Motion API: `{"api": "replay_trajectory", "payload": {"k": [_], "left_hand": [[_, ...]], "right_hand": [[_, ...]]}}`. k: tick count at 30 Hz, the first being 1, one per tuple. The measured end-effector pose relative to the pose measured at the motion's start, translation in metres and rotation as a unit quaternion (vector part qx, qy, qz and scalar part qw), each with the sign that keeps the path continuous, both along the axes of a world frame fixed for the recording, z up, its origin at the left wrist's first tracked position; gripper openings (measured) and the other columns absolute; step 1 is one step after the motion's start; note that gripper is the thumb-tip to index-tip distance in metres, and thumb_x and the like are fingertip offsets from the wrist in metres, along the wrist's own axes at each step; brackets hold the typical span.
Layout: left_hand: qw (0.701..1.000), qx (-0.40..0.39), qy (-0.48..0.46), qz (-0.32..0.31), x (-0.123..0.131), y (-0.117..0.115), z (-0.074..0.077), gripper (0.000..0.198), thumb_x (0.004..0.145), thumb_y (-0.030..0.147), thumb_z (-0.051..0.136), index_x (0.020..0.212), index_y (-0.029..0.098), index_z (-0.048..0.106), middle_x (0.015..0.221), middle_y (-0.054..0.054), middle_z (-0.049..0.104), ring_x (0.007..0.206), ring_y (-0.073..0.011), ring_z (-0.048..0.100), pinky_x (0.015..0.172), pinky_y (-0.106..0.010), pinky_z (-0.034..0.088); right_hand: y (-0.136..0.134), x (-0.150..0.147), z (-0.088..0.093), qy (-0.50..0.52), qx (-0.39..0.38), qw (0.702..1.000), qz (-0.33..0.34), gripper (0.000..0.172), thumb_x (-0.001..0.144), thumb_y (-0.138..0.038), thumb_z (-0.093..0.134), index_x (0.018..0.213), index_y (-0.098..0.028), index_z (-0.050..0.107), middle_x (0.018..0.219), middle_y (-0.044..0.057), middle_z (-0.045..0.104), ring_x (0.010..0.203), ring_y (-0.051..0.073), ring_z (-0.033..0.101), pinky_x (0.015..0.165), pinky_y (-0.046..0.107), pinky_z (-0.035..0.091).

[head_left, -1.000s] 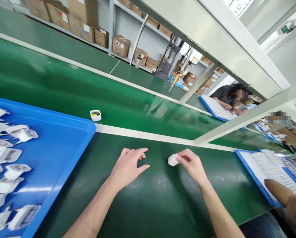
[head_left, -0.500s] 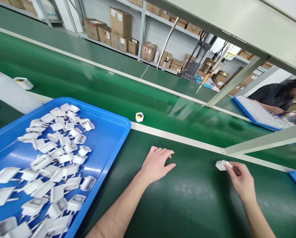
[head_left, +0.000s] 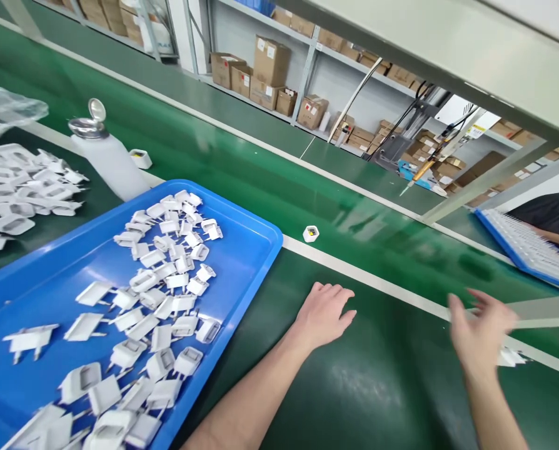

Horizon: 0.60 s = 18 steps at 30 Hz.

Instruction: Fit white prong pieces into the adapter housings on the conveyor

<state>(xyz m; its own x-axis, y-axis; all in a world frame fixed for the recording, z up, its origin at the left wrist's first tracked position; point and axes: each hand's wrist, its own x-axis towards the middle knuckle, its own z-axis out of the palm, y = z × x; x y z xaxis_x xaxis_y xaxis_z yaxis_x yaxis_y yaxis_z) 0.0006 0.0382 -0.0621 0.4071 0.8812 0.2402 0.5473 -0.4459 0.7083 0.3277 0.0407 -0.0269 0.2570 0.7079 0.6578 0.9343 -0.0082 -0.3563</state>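
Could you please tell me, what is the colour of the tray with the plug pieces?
Blue; the tray shows best in the head view.

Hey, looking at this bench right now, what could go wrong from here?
The metal-topped bottle stands close behind the blue tray with its lid raised; bumping the tray might tip it.

The right hand partly hides a white piece, so it could get knocked.

The small white housing beyond the pale strip might be carried off if that green surface moves.

Two hands [head_left: 325, 315], two blue trays [head_left: 246, 247], one bottle [head_left: 115, 167] and two yellow-cored casings [head_left: 311, 235] are showing; dozens of white plug casings [head_left: 161, 337] are lying in the nearer tray.
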Motion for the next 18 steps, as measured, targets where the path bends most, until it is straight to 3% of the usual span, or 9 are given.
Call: {"api": "replay_trajectory", "payload": {"k": [1,4,6,8,10,13,16,18], "left_hand": [[1.0,0.006,-0.008,0.01,-0.001,0.001,0.0,0.022,0.097,0.029,0.057,0.118,0.021,0.061,0.112,-0.004,0.069,0.103,-0.0219,0.063,0.095,-0.043,0.047],[0.994,0.012,-0.08,0.08,-0.005,0.004,-0.001,0.025,0.098,0.021,0.049,0.122,0.022,0.057,0.123,-0.007,0.061,0.112,-0.0213,0.059,0.096,-0.04,0.051],[0.979,0.014,-0.135,0.155,-0.008,0.007,0.0,0.029,0.097,0.016,0.045,0.124,0.024,0.053,0.129,-0.008,0.055,0.117,-0.0213,0.056,0.099,-0.04,0.052],[0.962,0.018,-0.156,0.224,-0.01,0.008,0.001,0.032,0.096,0.013,0.043,0.125,0.023,0.05,0.133,-0.01,0.05,0.122,-0.0233,0.053,0.103,-0.045,0.05],[0.952,0.01,-0.142,0.271,-0.01,0.006,0.002,0.037,0.093,0.012,0.044,0.13,0.02,0.045,0.137,-0.015,0.046,0.126,-0.0271,0.049,0.107,-0.049,0.047],[0.95,-0.012,-0.107,0.294,-0.004,0.001,0.0,0.054,0.091,0.017,0.051,0.141,0.013,0.034,0.147,-0.021,0.038,0.13,-0.0328,0.044,0.11,-0.053,0.042],[0.957,-0.01,-0.085,0.277,0.001,-0.002,-0.001,0.063,0.087,0.025,0.061,0.143,0.015,0.034,0.146,-0.018,0.043,0.128,-0.0333,0.045,0.109,-0.051,0.042],[0.968,-0.003,-0.059,0.242,0.002,-0.001,-0.001,0.055,0.085,0.024,0.064,0.135,0.018,0.043,0.133,-0.013,0.055,0.119,-0.0309,0.051,0.102,-0.049,0.044]], "right_hand": [[0.014,-0.035,0.001,0.007,-0.028,0.997,0.078,0.05,0.088,-0.06,0.057,0.121,-0.022,0.062,0.103,0.013,0.058,0.1,0.037,0.056,0.086,0.057,0.049],[0.061,-0.137,-0.003,0.005,-0.11,0.955,0.277,0.048,0.095,-0.05,0.056,0.134,-0.022,0.055,0.116,0.012,0.055,0.096,0.026,0.058,0.088,0.043,0.052],[0.091,-0.189,-0.007,0.002,-0.162,0.937,0.31,0.049,0.097,-0.044,0.055,0.141,-0.022,0.05,0.121,0.013,0.051,0.092,0.022,0.061,0.089,0.04,0.051],[0.114,-0.222,-0.008,-0.021,-0.217,0.924,0.313,0.046,0.097,-0.039,0.056,0.139,-0.022,0.052,0.119,0.013,0.054,0.092,0.023,0.063,0.086,0.039,0.051],[0.127,-0.235,-0.004,-0.042,-0.249,0.909,0.33,0.039,0.094,-0.034,0.059,0.131,-0.02,0.058,0.109,0.011,0.06,0.089,0.024,0.063,0.084,0.038,0.051],[0.123,-0.223,0.006,-0.062,-0.269,0.873,0.402,0.027,0.093,-0.032,0.06,0.118,-0.021,0.064,0.099,0.008,0.064,0.083,0.022,0.063,0.082,0.037,0.052],[0.103,-0.19,0.014,-0.07,-0.326,0.794,0.508,0.029,0.098,-0.039,0.053,0.123,-0.026,0.064,0.113,0.01,0.065,0.095,0.024,0.064,0.085,0.038,0.054],[0.091,-0.166,0.02,-0.078,-0.387,0.736,0.549,0.03,0.099,-0.039,0.052,0.125,-0.029,0.065,0.126,0.01,0.063,0.111,0.028,0.062,0.092,0.042,0.054]]}}
